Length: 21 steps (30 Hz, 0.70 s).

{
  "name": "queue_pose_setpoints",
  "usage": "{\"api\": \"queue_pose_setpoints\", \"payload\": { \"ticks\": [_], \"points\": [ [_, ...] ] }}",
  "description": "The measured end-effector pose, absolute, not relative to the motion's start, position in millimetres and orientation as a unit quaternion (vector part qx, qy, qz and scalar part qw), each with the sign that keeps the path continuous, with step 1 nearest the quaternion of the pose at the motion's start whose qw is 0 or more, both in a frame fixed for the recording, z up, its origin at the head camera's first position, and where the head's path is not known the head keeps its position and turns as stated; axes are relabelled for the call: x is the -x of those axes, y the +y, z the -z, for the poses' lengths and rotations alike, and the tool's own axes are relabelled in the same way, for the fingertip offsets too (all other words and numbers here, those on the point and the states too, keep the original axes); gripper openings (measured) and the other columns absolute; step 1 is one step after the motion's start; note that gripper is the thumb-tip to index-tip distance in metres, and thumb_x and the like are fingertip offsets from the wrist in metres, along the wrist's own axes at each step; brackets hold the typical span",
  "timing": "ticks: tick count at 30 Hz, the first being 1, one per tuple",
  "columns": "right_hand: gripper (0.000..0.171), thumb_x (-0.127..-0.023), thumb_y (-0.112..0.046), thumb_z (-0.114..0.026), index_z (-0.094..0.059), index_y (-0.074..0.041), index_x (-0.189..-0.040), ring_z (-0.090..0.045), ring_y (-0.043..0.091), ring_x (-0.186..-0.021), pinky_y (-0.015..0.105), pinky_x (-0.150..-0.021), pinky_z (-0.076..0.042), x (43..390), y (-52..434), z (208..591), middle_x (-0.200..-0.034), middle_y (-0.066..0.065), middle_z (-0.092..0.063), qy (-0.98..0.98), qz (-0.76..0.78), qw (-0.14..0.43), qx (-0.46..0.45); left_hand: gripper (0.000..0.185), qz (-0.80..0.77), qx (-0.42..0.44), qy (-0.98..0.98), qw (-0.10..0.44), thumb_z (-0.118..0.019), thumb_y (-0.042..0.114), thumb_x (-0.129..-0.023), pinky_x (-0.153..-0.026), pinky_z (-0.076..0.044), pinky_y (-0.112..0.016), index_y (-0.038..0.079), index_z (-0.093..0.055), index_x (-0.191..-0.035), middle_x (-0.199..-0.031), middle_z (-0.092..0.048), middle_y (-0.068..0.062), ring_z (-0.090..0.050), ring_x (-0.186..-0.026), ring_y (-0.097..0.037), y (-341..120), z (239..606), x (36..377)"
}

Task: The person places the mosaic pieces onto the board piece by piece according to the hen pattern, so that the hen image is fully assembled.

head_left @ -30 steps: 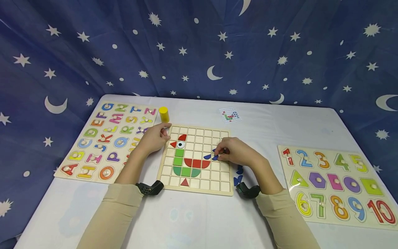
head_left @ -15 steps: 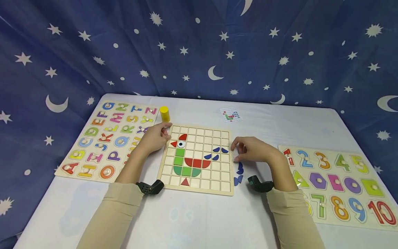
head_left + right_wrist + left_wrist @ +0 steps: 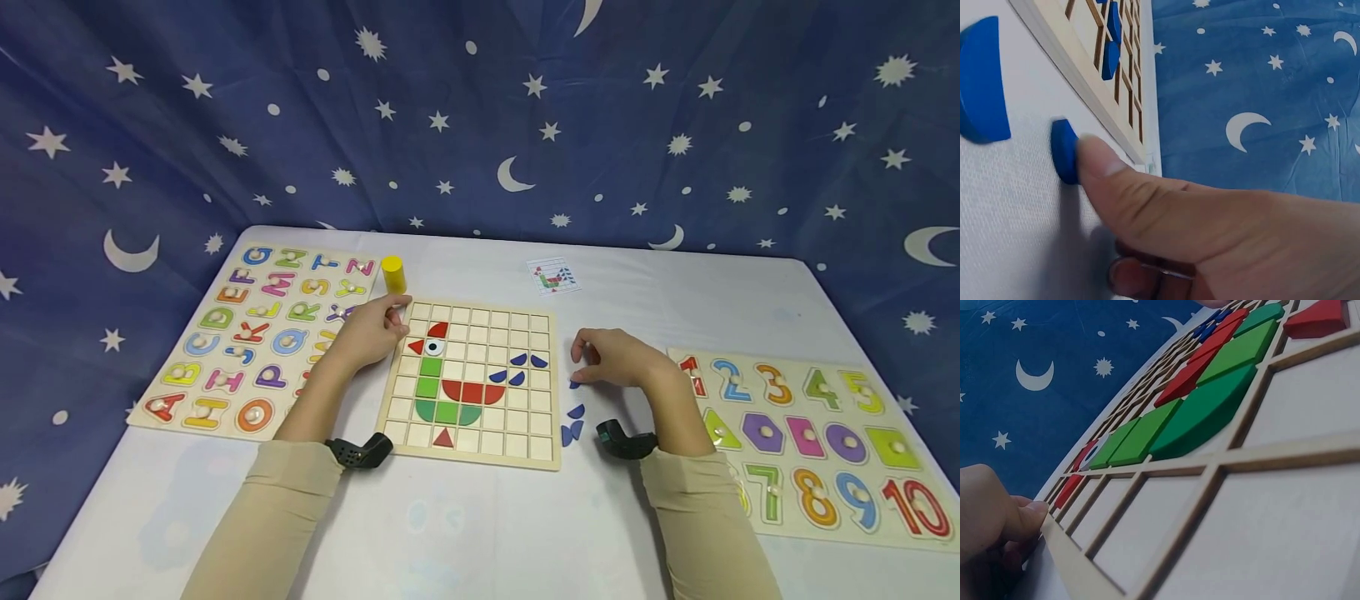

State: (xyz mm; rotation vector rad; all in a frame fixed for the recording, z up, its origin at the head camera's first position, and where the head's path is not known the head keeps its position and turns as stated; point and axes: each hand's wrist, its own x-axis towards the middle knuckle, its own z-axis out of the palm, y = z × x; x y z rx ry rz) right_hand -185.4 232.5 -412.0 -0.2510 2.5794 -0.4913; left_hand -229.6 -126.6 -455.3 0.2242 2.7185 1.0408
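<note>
A wooden grid board [image 3: 480, 457] lies mid-table, bearing red, green and blue pieces and an eye piece [image 3: 432, 347] in a bird-like shape. My left hand [image 3: 367, 332] holds the board's left edge near its far corner; in the left wrist view its thumb [image 3: 1032, 515] lies against the frame. Right of the board, my right hand [image 3: 618, 357] pinches a blue half-round piece [image 3: 1064, 152], just above the cloth. The fingers behind the piece are partly hidden. Several blue pieces sit on the board's right side, and loose blue pieces [image 3: 576, 412] lie nearer me.
A letter puzzle board [image 3: 191, 375] lies at the left, partly under my left forearm. At the right is a number and shape puzzle [image 3: 802, 454]. A yellow cylinder [image 3: 393, 275] and a pattern card [image 3: 553, 276] stand and lie beyond the grid board.
My right hand has let go of a blue piece on the board, moved right off it, and taken up another blue piece from the table. The left hand stays at the board's edge.
</note>
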Motion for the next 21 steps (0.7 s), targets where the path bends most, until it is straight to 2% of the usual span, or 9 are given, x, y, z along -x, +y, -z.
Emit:
{"api": "queue_pose_setpoints", "payload": {
  "ticks": [4, 9, 16, 21],
  "points": [
    [0.024, -0.081, -0.02, -0.075, -0.061, -0.014, -0.099, -0.049, 0.018, -0.073, 0.03, -0.065, -0.038, 186.8, 235.0, 412.3, -0.077, 0.004, -0.052, 0.948, 0.192, 0.235, 0.101, 0.048, -0.352, -0.078, 0.926, 0.11, -0.058, 0.016, -0.091, -0.074, -0.037, -0.033, 0.014, -0.047, -0.138, -0.09, -0.051, -0.005, -0.048, -0.081, -0.02, -126.5, 453.8, 229.1],
    [0.026, -0.079, -0.014, -0.076, -0.063, -0.017, -0.1, -0.049, 0.017, -0.076, 0.03, -0.068, -0.038, 187.1, 236.5, 413.4, -0.079, 0.003, -0.052, 0.936, 0.205, 0.257, 0.125, 0.048, -0.351, -0.08, 0.927, 0.107, -0.058, 0.015, -0.091, -0.074, -0.037, -0.033, 0.014, -0.047, -0.138, -0.09, -0.051, -0.005, -0.048, -0.081, -0.02, -126.1, 452.4, 228.9],
    [0.012, -0.081, -0.012, -0.074, -0.067, -0.017, -0.089, -0.049, 0.017, -0.076, 0.03, -0.07, -0.04, 188.6, 234.8, 416.0, -0.077, 0.001, -0.054, 0.939, 0.204, 0.238, 0.143, 0.048, -0.352, -0.078, 0.927, 0.106, -0.058, 0.014, -0.091, -0.073, -0.037, -0.033, 0.013, -0.048, -0.138, -0.089, -0.051, -0.004, -0.048, -0.08, -0.02, -126.2, 453.9, 229.0],
    [0.011, -0.08, -0.013, -0.075, -0.065, -0.014, -0.084, -0.05, 0.017, -0.077, 0.03, -0.071, -0.041, 189.2, 233.0, 417.8, -0.078, 0.001, -0.057, 0.945, 0.199, 0.223, 0.13, 0.048, -0.352, -0.077, 0.927, 0.105, -0.058, 0.014, -0.091, -0.073, -0.037, -0.032, 0.014, -0.048, -0.138, -0.089, -0.051, -0.004, -0.048, -0.079, -0.02, -125.8, 454.1, 228.8]
  ]
}}
